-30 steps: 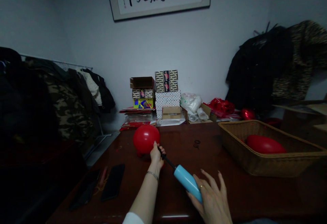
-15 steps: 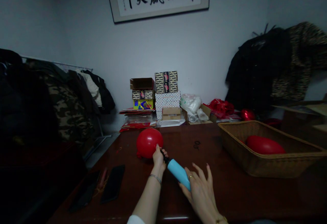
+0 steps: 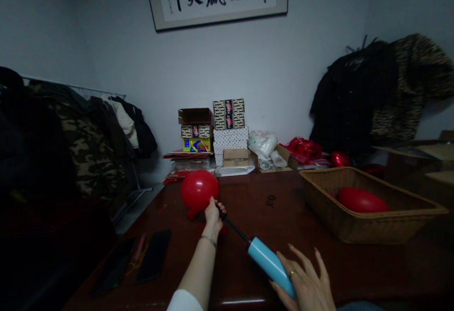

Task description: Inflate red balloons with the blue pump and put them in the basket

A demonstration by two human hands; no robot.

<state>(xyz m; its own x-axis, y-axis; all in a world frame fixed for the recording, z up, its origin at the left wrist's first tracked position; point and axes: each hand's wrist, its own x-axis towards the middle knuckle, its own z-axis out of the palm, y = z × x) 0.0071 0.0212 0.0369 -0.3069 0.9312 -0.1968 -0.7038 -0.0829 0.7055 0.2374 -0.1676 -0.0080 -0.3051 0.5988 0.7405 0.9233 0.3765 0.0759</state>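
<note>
A red balloon, round and partly filled, sits beyond my left hand. The fingers of that hand are closed around the balloon's neck at the black end of a hand pump. The pump has a light blue barrel, and a length of thin black rod shows between it and my left hand. My right hand, wearing a ring, grips the near end of the barrel between thumb and palm. Its other fingers stretch outward. The balloon's mouth is hidden by my left fingers.
On the right of the brown table stands a wicker basket with a red balloon inside. Small dark rings lie mid-table. At left are a dark phone-like slab and another flat item. Stacked boxes line the back.
My right hand has drawn the blue barrel back toward me and to the right, exposing the black rod. The balloon and my left hand appear slightly further left and higher. The view has shifted slightly.
</note>
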